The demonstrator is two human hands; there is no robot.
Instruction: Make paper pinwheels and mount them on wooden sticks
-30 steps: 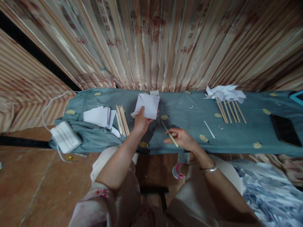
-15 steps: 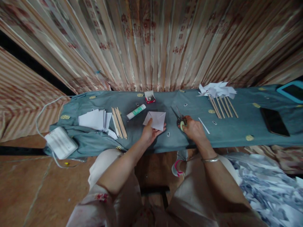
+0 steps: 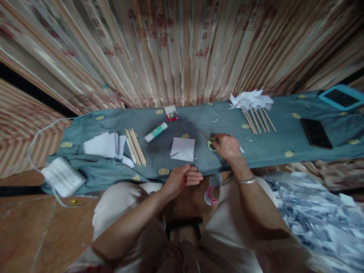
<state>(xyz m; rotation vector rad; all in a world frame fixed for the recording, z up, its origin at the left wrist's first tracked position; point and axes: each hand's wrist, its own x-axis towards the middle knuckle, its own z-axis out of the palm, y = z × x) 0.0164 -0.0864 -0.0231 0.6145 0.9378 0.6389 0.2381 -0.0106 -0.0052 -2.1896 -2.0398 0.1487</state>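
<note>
A square of white paper [image 3: 182, 149] with cut slits lies flat on the cloth-covered table. Just below its near edge is my left hand [image 3: 182, 180], fingers stretched out, with nothing in it and apart from the paper. To the paper's right, the scissors [image 3: 211, 145] rest low over the cloth, blades pointing away to the left. My right hand [image 3: 228, 147] has its fingers closed at their pale green handle; part of the handle is hidden behind the fingers. A glue stick [image 3: 156, 132] and a small red box of metal pins [image 3: 172, 115] are beyond the paper.
On the left are wooden sticks [image 3: 135, 147], a stack of white paper [image 3: 102, 145] and a white device [image 3: 63, 177] with a cable. Paper pinwheels [image 3: 251, 101] on sticks, a black phone [image 3: 316, 133] and a blue-framed tablet [image 3: 341, 98] occupy the right. Paper scraps [image 3: 321, 220] pile beside my leg.
My left hand has let go of the paper square and drawn back toward me; the paper now lies on the cloth. My right hand stays at the scissors. The view has shifted slightly.
</note>
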